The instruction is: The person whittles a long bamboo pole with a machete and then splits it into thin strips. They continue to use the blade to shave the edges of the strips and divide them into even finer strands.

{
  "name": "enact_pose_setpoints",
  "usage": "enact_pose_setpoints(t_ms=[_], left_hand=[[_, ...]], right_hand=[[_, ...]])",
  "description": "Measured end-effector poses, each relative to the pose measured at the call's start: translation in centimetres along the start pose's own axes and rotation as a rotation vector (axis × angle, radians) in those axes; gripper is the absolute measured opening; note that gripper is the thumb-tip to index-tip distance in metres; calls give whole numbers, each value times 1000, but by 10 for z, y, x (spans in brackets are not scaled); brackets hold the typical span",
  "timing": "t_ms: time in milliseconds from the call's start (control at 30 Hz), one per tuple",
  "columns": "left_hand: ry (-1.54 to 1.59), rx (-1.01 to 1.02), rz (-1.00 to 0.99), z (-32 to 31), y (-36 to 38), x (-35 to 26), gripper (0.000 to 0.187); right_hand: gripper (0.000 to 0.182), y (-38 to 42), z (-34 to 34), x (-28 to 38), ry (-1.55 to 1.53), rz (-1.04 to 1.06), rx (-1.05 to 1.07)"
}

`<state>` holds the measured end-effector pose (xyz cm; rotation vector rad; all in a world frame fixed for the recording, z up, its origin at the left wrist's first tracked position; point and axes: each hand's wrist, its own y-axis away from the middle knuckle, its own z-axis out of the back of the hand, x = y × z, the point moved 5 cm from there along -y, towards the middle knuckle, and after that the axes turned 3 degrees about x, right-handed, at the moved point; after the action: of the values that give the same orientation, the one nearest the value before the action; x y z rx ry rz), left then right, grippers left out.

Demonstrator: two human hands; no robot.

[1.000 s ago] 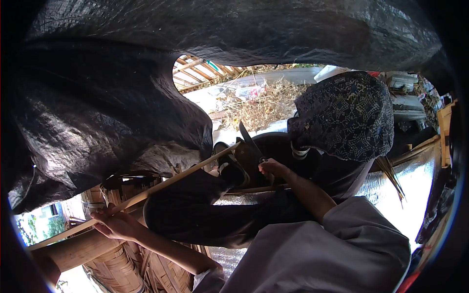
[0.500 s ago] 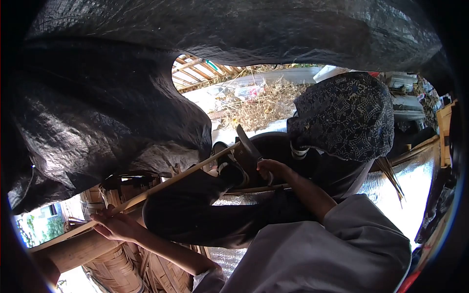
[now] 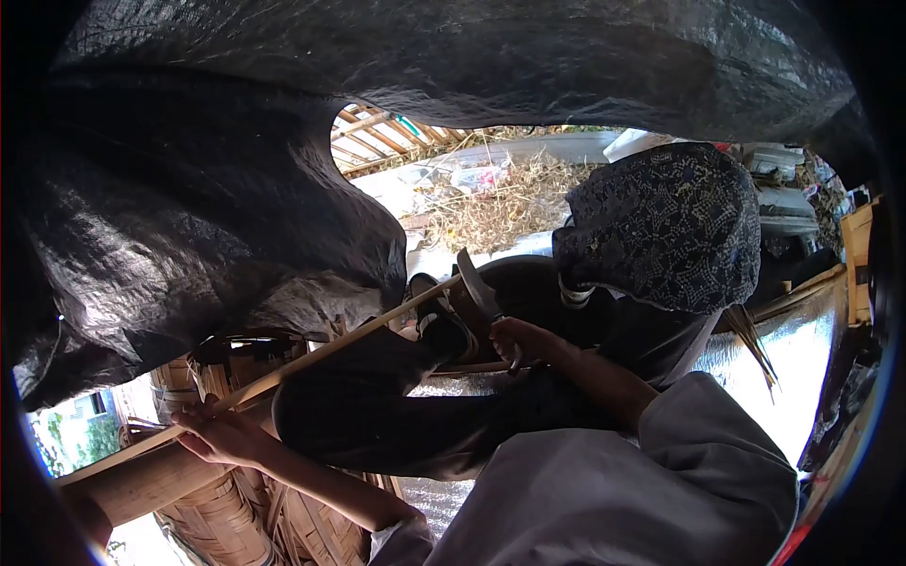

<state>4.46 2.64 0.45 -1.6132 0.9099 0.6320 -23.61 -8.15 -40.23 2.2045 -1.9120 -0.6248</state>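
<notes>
A long, pale bamboo strip [image 3: 330,352] slants up from the lower left, across my dark trousers, to the knife blade. Toward its lower end, my left hand [image 3: 225,436] has its fingers curled around the strip. My right hand [image 3: 521,340] is closed on the handle of a knife [image 3: 479,286] with a broad, curved blade. The strip's far end overlaps the blade's lower-left edge in this view. Beneath my left hand runs a thick bamboo pole [image 3: 156,479]. Behind the strip's far end is a dark shoe [image 3: 447,338].
Black plastic sheeting [image 3: 189,217] hangs across the top and left. Woven bamboo baskets [image 3: 222,519] stand below the pole. A dark patterned cloth [image 3: 665,226] bulges at upper right, with thin split strips [image 3: 753,347] below it. Dry straw [image 3: 514,203] and litter cover the ground beyond.
My right hand and the knife have moved slightly down toward my body, with the handle end lower. My left hand and the bamboo strip stay nearly where they were.
</notes>
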Motion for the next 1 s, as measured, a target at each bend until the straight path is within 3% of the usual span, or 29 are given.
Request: enact_pose_setpoints(t_ms=[100, 167, 300, 367, 400, 467, 500, 567, 600, 767, 900, 967, 1000], left_hand=[[15, 6, -7, -1, -1, 0, 17], [13, -9, 9, 4, -4, 3, 17], [-11, 23, -6, 8, -7, 6, 17], [-12, 8, -8, 6, -6, 4, 19], [-12, 9, -12, 8, -7, 4, 19], [125, 153, 121, 3, -9, 12, 22], [133, 150, 116, -5, -6, 10, 22], [74, 163, 293, -25, 4, 11, 23], [213, 362, 333, -37, 1, 12, 22], [175, 410, 293, -66, 3, 14, 20], [235, 610, 280, -101, 7, 15, 17], [317, 766, 230, -118, 9, 14, 14], [300, 694, 244, -122, 14, 12, 12]], right_hand=[[20, 7, -6, -6, 94, -16, -120], [19, 9, -8, -6, 339, 65, -222], [16, 8, -8, -3, 319, 16, -298], [12, 21, -10, 7, 419, 156, -547], [12, 21, -6, 8, 419, 156, -543], [11, 21, 0, 20, 477, 229, -492], [11, 25, -6, 24, 485, 235, -489], [11, 34, -24, 33, 547, 295, -496], [11, 33, -26, 37, 548, 299, -493], [13, 54, -50, 56, 702, 368, -547], [13, 65, -47, 58, 804, 405, -618], [19, 65, -32, 65, 1290, 304, -888], [19, 61, -30, 64, 1289, 305, -888]])
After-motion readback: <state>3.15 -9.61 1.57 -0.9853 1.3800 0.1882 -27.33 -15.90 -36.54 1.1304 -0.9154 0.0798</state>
